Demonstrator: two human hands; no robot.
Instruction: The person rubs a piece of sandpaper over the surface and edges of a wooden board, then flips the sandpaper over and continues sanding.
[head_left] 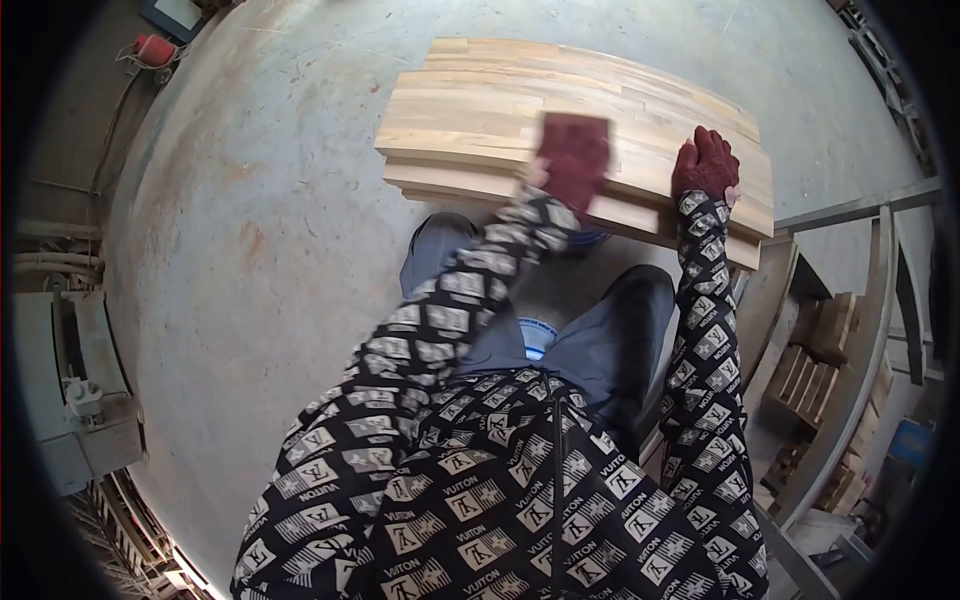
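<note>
Head view: a stack of laminated wood panels (590, 90) lies crosswise in front of the person, just beyond the knees, with its long axis running from upper left to lower right, so the right end sits somewhat closer to the body. Both hands are over the top panel, and the panel stretches away beyond them on the far side. The left hand (573, 165) is at the near half, around the middle of the length; it is blurred into a dark red, square-edged shape, and I cannot tell whether that is only the glove or a pad under it, nor how the fingers are set. The right hand (707, 168), in a dark red glove, is the nearer one to the right end; it rests palm down on the top face, fingers pointing away from the body, slightly parted and pinching nothing visible. A metal frame (882, 262) stands just beside that end
</note>
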